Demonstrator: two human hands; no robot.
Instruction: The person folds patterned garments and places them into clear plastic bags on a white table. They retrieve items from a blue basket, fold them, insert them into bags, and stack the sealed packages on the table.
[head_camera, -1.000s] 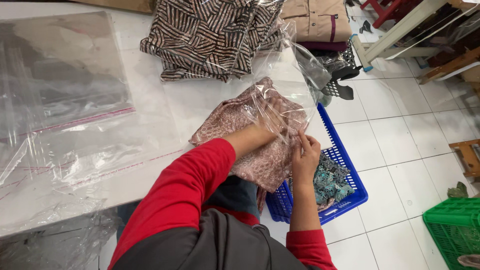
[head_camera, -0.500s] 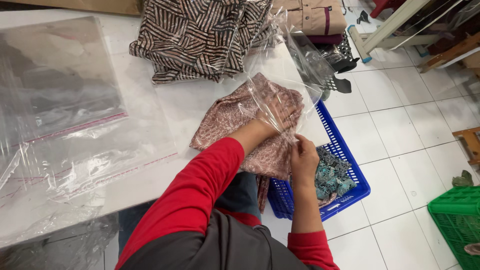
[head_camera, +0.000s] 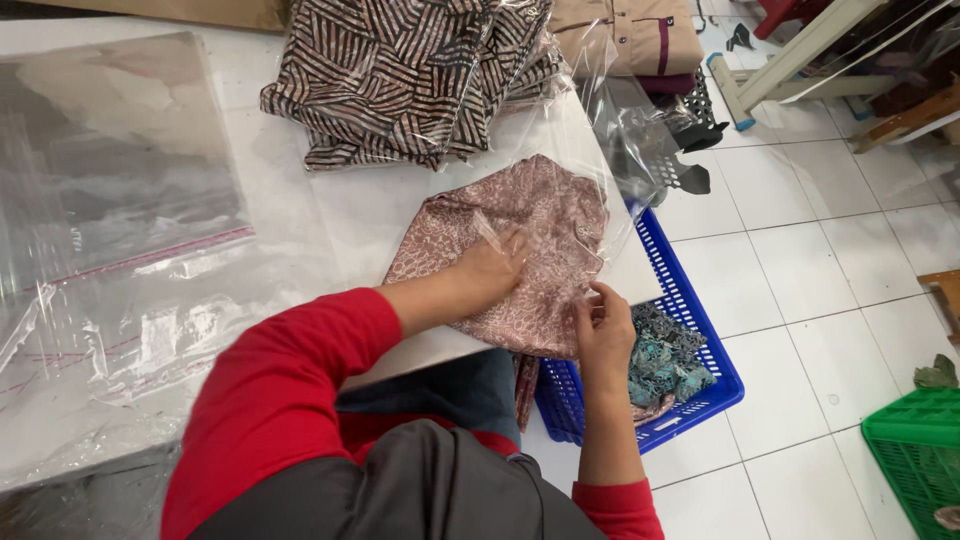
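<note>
Best done with the left hand (head_camera: 492, 272) pressed flat, grip apart, on the folded brown patterned cloth (head_camera: 520, 250) at the white surface (head_camera: 370, 205) edge, right hand (head_camera: 603, 330) pinching the clear plastic bag (head_camera: 590, 150) mouth taut, easing evenly.

The brown patterned shirt (head_camera: 520, 250) was soft, matt cloth. The clear bag (head_camera: 600, 150) around it was thin, shiny plastic with crinkles. The white table (head_camera: 370, 210) looked smooth. The blue basket (head_camera: 690, 300) was hard plastic with holes. The floor tiles (head_camera: 800, 250) were glossy.
</note>
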